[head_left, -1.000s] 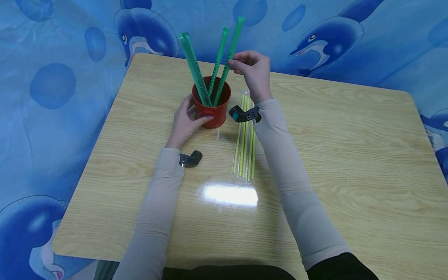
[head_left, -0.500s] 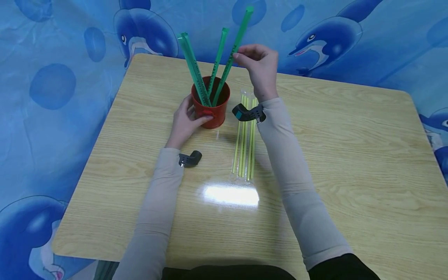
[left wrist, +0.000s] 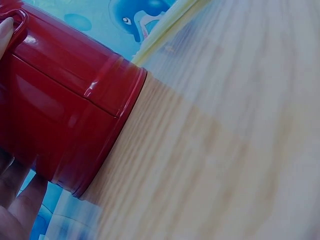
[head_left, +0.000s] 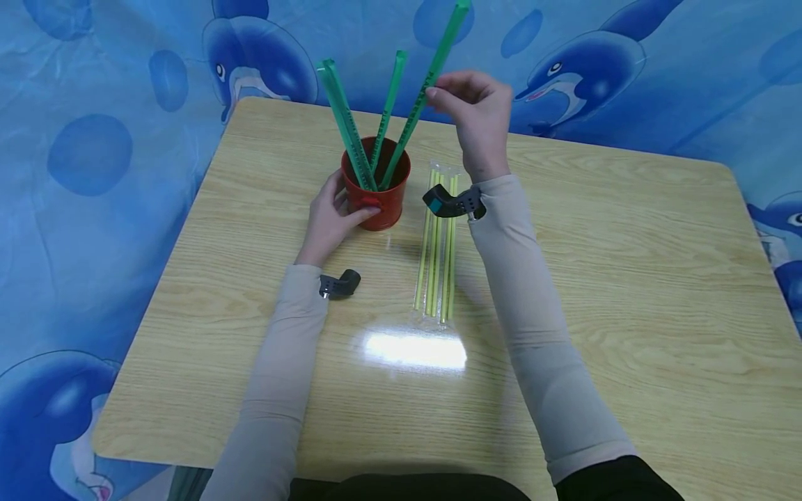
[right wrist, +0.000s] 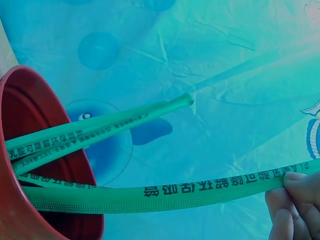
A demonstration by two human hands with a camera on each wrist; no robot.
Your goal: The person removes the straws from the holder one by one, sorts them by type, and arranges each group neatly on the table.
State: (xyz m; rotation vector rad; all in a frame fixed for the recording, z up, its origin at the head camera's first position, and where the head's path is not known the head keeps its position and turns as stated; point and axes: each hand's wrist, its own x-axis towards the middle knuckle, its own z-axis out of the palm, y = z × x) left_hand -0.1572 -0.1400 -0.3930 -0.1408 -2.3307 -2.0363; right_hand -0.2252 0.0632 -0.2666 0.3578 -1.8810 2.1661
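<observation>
A small red bucket [head_left: 382,205] stands upright near the back of the table, and my left hand [head_left: 328,216] holds it round its near left side, thumb by the small loop on its front. Several straws in green printed wrappers [head_left: 351,129] lean in it. My right hand [head_left: 479,115] pinches one green-wrapped straw [head_left: 421,104] partway up, between thumb and forefinger; its lower end is still inside the bucket's mouth. In the right wrist view this wrapper [right wrist: 175,197] bows slightly between the rim and the fingertips. The left wrist view shows the bucket's base on the tabletop.
Several yellow straws in clear wrappers [head_left: 432,278] lie side by side on the wooden table [head_left: 626,278], just right of the bucket and partly under the right wrist. A blue dolphin-print sheet [head_left: 489,42] hangs behind the table's back edge.
My right hand has moved up and to the right, drawing the pinched green-wrapped straw partly up out of the bucket. My left hand and the bucket have stayed in place.
</observation>
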